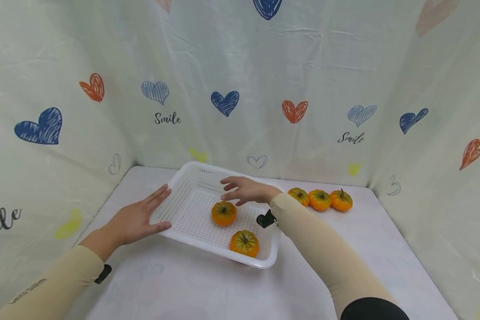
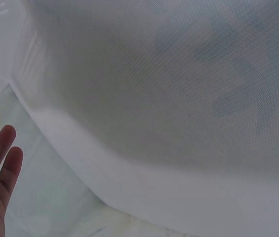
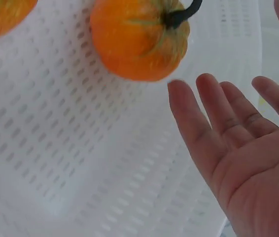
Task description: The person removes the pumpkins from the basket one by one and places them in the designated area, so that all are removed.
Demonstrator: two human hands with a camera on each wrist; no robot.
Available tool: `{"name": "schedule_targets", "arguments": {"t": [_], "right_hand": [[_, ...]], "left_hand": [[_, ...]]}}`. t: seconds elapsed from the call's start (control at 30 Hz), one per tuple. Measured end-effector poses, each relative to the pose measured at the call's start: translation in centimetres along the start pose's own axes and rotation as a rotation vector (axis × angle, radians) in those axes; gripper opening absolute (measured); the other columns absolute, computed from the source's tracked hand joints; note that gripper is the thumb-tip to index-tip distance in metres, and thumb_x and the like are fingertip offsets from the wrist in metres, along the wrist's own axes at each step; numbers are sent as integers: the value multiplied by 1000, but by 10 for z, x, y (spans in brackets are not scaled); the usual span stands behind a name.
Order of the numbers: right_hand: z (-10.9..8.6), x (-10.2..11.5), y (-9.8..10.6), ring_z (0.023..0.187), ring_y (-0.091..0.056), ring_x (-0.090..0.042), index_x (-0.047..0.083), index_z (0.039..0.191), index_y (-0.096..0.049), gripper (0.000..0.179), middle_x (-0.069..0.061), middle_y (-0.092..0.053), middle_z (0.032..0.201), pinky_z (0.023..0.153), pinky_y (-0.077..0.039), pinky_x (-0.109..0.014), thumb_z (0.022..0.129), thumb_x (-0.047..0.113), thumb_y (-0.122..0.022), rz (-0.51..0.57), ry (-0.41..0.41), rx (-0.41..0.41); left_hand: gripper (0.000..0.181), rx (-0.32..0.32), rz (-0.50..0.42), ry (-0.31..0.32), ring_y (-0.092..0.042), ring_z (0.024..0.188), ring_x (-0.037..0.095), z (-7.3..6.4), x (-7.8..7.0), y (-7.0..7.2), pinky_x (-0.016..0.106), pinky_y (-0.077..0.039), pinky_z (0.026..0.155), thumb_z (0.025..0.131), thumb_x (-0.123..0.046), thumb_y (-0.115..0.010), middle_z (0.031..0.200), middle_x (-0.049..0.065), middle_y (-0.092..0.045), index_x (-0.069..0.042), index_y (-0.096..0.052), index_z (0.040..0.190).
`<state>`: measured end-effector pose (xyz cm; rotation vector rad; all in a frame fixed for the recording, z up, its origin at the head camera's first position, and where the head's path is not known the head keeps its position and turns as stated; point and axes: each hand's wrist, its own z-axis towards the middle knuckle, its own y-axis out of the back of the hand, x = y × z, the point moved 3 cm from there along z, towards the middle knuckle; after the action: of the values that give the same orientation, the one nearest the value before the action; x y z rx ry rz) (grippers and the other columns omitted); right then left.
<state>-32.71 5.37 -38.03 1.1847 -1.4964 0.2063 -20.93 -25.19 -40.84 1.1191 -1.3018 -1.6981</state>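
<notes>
Reaching over the far side of a white basket (image 1: 196, 210), the right hand (image 1: 246, 191) holds nothing; its grip is wide, fingers apart and slightly bent. The middle pumpkin (image 1: 224, 214) sits just below these fingers on the perforated floor, its far edge partly behind them in the head view. The right wrist view shows a fingertip just beside a pumpkin with a dark curved stem, whose top is cut off there; another pumpkin is only an orange piece at the frame's corner.

At the basket's left rim lies the left hand (image 1: 134, 220), its grip wide too, fingers extended and thumb set well apart; how firmly it presses cannot be told. The left wrist view catches only two of its fingers beside a broad, dim, pale surface that is hard to make out.

The near pumpkin (image 1: 244, 243) rests in the basket's near right corner. Past the right sleeve (image 1: 316, 244), which covers part of the basket's right side, three more pumpkins (image 1: 319, 200) stand in a row on the far right of the worktop (image 1: 176, 284); the leftmost is partly hidden by that sleeve.
</notes>
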Motion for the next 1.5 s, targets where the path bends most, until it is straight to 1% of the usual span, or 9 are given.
{"name": "schedule_targets", "arguments": {"t": [0.1, 0.17, 0.43, 0.57, 0.83, 1.0, 1.23, 1.33, 1.5], "right_hand": [[-1, -3, 6, 124, -54, -27, 14, 152, -39, 66, -18, -40, 152, 94, -52, -41, 95, 28, -70, -28, 0, -11], [0, -6, 7, 125, -53, -28, 13, 152, -39, 68, -19, -40, 152, 95, -51, -42, 94, 28, -70, -37, -11, 1], [8, -15, 3, 127, -51, -28, 18, 154, -40, 74, -17, -40, 153, 98, -48, -45, 89, 20, -76, -66, -100, 109], [13, -21, -1, 129, -49, -28, 20, 154, -40, 79, -16, -39, 154, 99, -48, -45, 85, 16, -80, -81, -121, 137], [18, -28, -9, 128, -48, -26, 22, 153, -41, 81, -10, -43, 150, 97, -49, -42, 83, 11, -81, -91, -124, 161], [19, -33, -11, 122, -51, -22, 25, 151, -45, 80, -8, -47, 145, 94, -51, -39, 81, 10, -82, -104, -125, 149], [20, -37, -13, 115, -53, -19, 34, 142, -54, 67, -3, -52, 135, 91, -51, -33, 83, 21, -82, -150, -95, 126], [20, -38, -14, 117, -51, -18, 36, 143, -54, 65, -2, -51, 135, 90, -51, -32, 85, 23, -81, -169, -81, 127], [20, -35, -17, 118, -50, -19, 35, 145, -51, 66, -3, -50, 135, 90, -52, -32, 86, 26, -80, -192, -62, 134]], "left_hand": [[92, -1, 1, 2, -52, 127, 43, 0, 0, 0, 58, -48, 92, 91, -59, -62, 166, 7, -16, -8, -26, 158], [91, -4, 5, 0, -52, 127, 42, 0, 0, 0, 58, -48, 92, 91, -59, -62, 166, 6, -17, -9, -26, 158], [91, -16, 6, 2, -53, 126, 44, -3, -2, 1, 58, -49, 91, 90, -59, -62, 165, 7, -19, -9, -27, 158], [91, -15, 1, 4, -54, 125, 43, -3, -3, 0, 58, -49, 91, 90, -58, -62, 165, 7, -19, -9, -27, 158], [91, -20, 10, -6, -57, 121, 43, -2, -4, -2, 57, -50, 88, 91, -59, -62, 165, 7, -20, -8, -28, 158], [91, -22, 17, 0, -57, 122, 42, 0, -5, -4, 56, -51, 89, 90, -58, -62, 165, 6, -20, -9, -27, 158], [90, -28, 25, -9, -57, 122, 41, 0, -5, -3, 56, -51, 89, 91, -60, -60, 165, 6, -20, -9, -28, 158], [91, -28, 25, -12, -57, 121, 41, -1, -5, -2, 56, -51, 88, 91, -61, -60, 165, 6, -20, -8, -28, 158], [91, -28, 22, -18, -57, 121, 41, -1, -1, -2, 56, -51, 88, 91, -62, -59, 165, 5, -19, -10, -27, 158]]}}
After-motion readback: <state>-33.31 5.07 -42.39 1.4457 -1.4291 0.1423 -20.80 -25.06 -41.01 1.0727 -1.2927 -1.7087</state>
